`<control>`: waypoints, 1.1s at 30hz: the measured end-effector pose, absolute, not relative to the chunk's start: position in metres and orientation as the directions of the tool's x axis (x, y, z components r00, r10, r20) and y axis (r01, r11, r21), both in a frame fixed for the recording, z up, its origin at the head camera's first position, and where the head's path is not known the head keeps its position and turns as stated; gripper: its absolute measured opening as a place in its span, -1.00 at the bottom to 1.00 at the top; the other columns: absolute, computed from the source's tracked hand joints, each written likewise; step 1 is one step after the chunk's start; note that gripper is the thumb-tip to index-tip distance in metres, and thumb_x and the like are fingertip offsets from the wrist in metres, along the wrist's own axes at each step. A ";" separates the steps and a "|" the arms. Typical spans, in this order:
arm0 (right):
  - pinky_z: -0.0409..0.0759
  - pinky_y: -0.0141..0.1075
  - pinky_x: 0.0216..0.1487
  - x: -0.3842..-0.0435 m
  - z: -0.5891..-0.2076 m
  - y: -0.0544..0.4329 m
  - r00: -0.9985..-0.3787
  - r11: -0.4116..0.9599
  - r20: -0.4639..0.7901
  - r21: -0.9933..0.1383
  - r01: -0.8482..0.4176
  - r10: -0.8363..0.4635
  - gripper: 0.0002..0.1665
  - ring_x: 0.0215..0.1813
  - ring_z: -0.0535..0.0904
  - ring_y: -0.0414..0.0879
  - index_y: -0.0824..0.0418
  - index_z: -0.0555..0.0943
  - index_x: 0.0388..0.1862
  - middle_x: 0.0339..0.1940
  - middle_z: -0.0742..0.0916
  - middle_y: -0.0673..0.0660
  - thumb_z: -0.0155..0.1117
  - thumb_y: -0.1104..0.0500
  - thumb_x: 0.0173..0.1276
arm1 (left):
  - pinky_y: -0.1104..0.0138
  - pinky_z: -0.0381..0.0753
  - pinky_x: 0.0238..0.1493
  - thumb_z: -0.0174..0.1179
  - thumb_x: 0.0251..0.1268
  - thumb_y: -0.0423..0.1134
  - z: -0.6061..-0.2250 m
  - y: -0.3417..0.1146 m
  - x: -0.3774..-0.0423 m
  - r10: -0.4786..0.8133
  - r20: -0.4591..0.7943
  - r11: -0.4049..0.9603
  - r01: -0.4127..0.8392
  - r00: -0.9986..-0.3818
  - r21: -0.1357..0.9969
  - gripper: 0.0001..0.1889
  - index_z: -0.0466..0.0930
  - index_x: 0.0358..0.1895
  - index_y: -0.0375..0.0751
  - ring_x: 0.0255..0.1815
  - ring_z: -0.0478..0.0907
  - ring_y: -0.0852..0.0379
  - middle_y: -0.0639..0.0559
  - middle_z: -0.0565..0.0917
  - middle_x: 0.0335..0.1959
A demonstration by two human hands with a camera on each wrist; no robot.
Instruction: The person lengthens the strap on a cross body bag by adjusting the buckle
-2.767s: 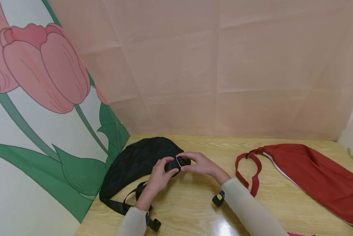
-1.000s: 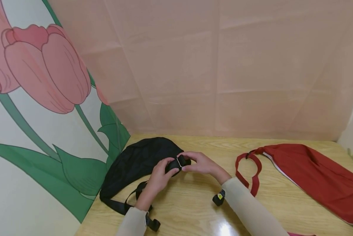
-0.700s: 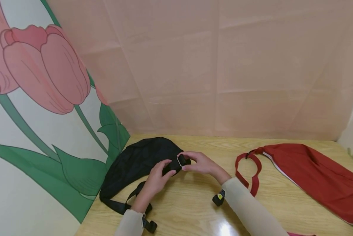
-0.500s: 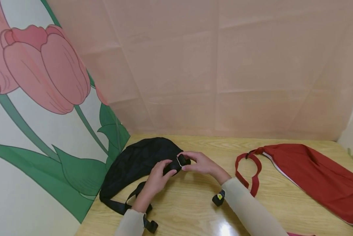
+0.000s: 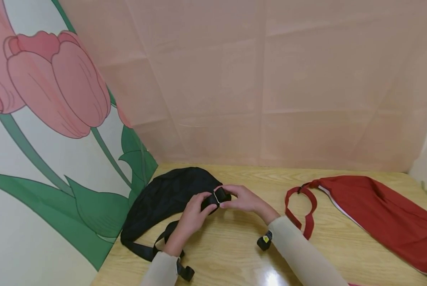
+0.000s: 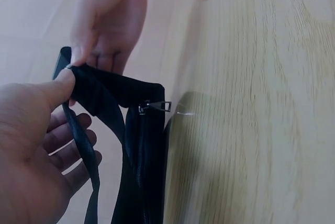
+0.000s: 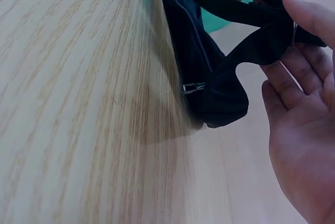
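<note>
A black zippered bag (image 5: pixel 170 188) with a webbing strap lies at the table's left side. At its right end, my left hand (image 5: pixel 193 213) pinches the black strap (image 5: pixel 208 201) between thumb and fingers. My right hand (image 5: pixel 245 199) holds the strap's metal slide buckle (image 5: pixel 216 196) by its edges, thumb below and forefinger above. In the left wrist view the strap hangs in a loop past the left fingers, near the bag's zipper pull (image 6: pixel 157 107). The right wrist view shows the strap (image 7: pixel 261 43) curving from the bag's end up to the right fingers.
A red bag (image 5: pixel 381 216) with a white-edged zipper lies on the right of the wooden table (image 5: pixel 231 250), its looped red strap (image 5: pixel 309 226) towards the middle. A tulip-painted wall (image 5: pixel 56 87) borders the left, a pinkish covering (image 5: pixel 213 87) the back.
My left hand has slid a little along the strap, back and forth beside the buckle. The right hand keeps its hold in nearly the same place; both bags stay put.
</note>
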State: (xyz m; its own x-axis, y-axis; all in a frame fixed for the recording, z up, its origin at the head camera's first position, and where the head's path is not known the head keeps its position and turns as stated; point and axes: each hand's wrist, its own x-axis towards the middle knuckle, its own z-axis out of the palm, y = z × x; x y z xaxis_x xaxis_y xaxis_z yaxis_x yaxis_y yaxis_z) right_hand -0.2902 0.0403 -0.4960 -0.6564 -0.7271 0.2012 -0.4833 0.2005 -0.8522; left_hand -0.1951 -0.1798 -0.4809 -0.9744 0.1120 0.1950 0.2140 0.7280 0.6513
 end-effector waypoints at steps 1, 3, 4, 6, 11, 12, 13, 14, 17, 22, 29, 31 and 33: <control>0.35 0.22 0.37 -0.290 -0.496 0.040 -0.657 0.201 0.200 -0.853 -0.482 -0.727 -0.46 0.25 0.56 -0.04 -0.08 0.57 0.30 0.18 0.70 -0.05 0.44 -0.01 0.35 | -0.04 0.49 0.20 0.16 0.44 0.12 -0.481 -0.180 -0.195 0.112 0.192 0.729 0.212 -0.975 0.651 -0.46 0.49 0.32 -0.11 0.23 0.48 -0.08 -0.09 0.58 0.23; 0.34 0.21 0.38 -0.289 -0.496 0.041 -0.656 0.200 0.196 -0.855 -0.479 -0.729 -0.44 0.27 0.55 -0.03 -0.07 0.57 0.31 0.20 0.69 -0.05 0.44 -0.01 0.35 | -0.04 0.50 0.19 0.16 0.44 0.11 -0.482 -0.180 -0.195 0.113 0.190 0.728 0.211 -0.975 0.653 -0.46 0.49 0.32 -0.11 0.22 0.48 -0.07 -0.09 0.58 0.23; 0.33 0.20 0.39 -0.289 -0.496 0.041 -0.656 0.202 0.192 -0.856 -0.475 -0.730 -0.44 0.27 0.55 -0.04 -0.06 0.56 0.32 0.19 0.69 -0.05 0.44 -0.02 0.36 | -0.03 0.51 0.19 0.16 0.44 0.11 -0.482 -0.180 -0.195 0.112 0.190 0.726 0.211 -0.975 0.655 -0.46 0.49 0.32 -0.11 0.22 0.49 -0.07 -0.08 0.58 0.23; 0.32 0.20 0.40 -0.289 -0.495 0.041 -0.659 0.208 0.184 -0.858 -0.470 -0.730 -0.42 0.28 0.55 -0.05 -0.05 0.55 0.34 0.17 0.70 -0.06 0.43 -0.02 0.36 | -0.02 0.52 0.17 0.16 0.44 0.11 -0.482 -0.180 -0.195 0.112 0.196 0.724 0.215 -0.974 0.655 -0.47 0.50 0.32 -0.11 0.21 0.49 -0.06 -0.08 0.58 0.22; 0.32 0.23 0.38 -0.289 -0.494 0.039 -0.655 0.203 0.192 -0.855 -0.477 -0.731 -0.36 0.21 0.57 0.01 0.01 0.49 0.39 0.07 0.71 -0.05 0.43 -0.02 0.36 | -0.01 0.52 0.17 0.16 0.44 0.09 -0.482 -0.181 -0.195 0.114 0.218 0.720 0.232 -0.969 0.654 -0.49 0.50 0.30 -0.12 0.20 0.50 -0.06 -0.09 0.59 0.19; 0.32 0.23 0.38 -0.289 -0.494 0.039 -0.654 0.202 0.197 -0.852 -0.483 -0.731 -0.35 0.20 0.57 0.04 0.01 0.48 0.39 0.08 0.70 -0.04 0.43 -0.02 0.36 | -0.01 0.52 0.16 0.16 0.45 0.09 -0.481 -0.181 -0.195 0.116 0.220 0.720 0.235 -0.969 0.653 -0.49 0.50 0.30 -0.13 0.19 0.51 -0.06 -0.09 0.59 0.18; 0.32 0.22 0.39 -0.289 -0.493 0.039 -0.653 0.202 0.205 -0.848 -0.491 -0.729 -0.36 0.23 0.56 0.06 0.02 0.48 0.39 0.12 0.69 -0.03 0.42 -0.02 0.37 | -0.02 0.52 0.17 0.16 0.46 0.08 -0.481 -0.181 -0.194 0.116 0.223 0.721 0.237 -0.968 0.652 -0.50 0.50 0.29 -0.14 0.20 0.51 -0.07 -0.10 0.59 0.18; 0.32 0.21 0.40 -0.289 -0.492 0.040 -0.648 0.196 0.217 -0.842 -0.502 -0.730 -0.37 0.27 0.55 0.08 0.04 0.48 0.39 0.16 0.68 -0.01 0.41 -0.01 0.39 | -0.02 0.51 0.17 0.15 0.46 0.08 -0.481 -0.181 -0.194 0.115 0.222 0.722 0.235 -0.968 0.651 -0.50 0.50 0.29 -0.14 0.20 0.50 -0.07 -0.10 0.59 0.18; 0.35 0.15 0.41 -0.288 -0.488 0.041 -0.647 0.197 0.252 -0.820 -0.538 -0.720 -0.46 0.33 0.53 0.07 0.04 0.52 0.32 0.23 0.66 0.00 0.37 -0.01 0.42 | -0.02 0.51 0.18 0.15 0.47 0.07 -0.481 -0.182 -0.193 0.115 0.219 0.722 0.233 -0.969 0.651 -0.51 0.50 0.29 -0.15 0.20 0.50 -0.07 -0.10 0.58 0.18; 0.44 0.17 0.31 -0.289 -0.481 0.044 -0.625 0.227 0.292 -0.756 -0.615 -0.724 -0.53 0.26 0.58 0.09 0.17 0.59 0.24 0.17 0.69 0.05 0.36 0.03 0.43 | -0.01 0.51 0.18 0.15 0.48 0.07 -0.482 -0.184 -0.193 0.114 0.215 0.732 0.228 -0.970 0.642 -0.52 0.49 0.28 -0.14 0.19 0.50 -0.06 -0.09 0.59 0.17; 0.51 0.14 0.20 -0.286 -0.477 0.042 -0.579 0.307 0.259 -0.645 -0.700 -0.773 -0.47 0.12 0.58 0.11 0.17 0.58 0.29 0.14 0.66 0.08 0.41 0.10 0.38 | -0.01 0.52 0.16 0.13 0.48 0.09 -0.482 -0.186 -0.192 0.119 0.213 0.735 0.230 -0.970 0.637 -0.51 0.49 0.29 -0.14 0.20 0.50 -0.06 -0.10 0.59 0.18; 0.52 0.13 0.16 -0.285 -0.476 0.041 -0.582 0.315 0.256 -0.642 -0.700 -0.772 -0.49 0.07 0.58 0.10 0.17 0.59 0.27 0.09 0.66 0.07 0.42 0.12 0.38 | 0.00 0.53 0.15 0.13 0.48 0.10 -0.483 -0.186 -0.192 0.121 0.214 0.737 0.232 -0.969 0.635 -0.50 0.49 0.29 -0.14 0.19 0.51 -0.06 -0.10 0.59 0.17; 0.53 0.13 0.13 -0.284 -0.475 0.041 -0.586 0.316 0.261 -0.641 -0.699 -0.767 -0.51 0.05 0.58 0.09 0.18 0.60 0.26 0.06 0.66 0.06 0.41 0.13 0.38 | 0.01 0.53 0.15 0.13 0.47 0.09 -0.483 -0.186 -0.193 0.121 0.212 0.739 0.231 -0.970 0.634 -0.50 0.49 0.29 -0.14 0.18 0.51 -0.05 -0.10 0.59 0.17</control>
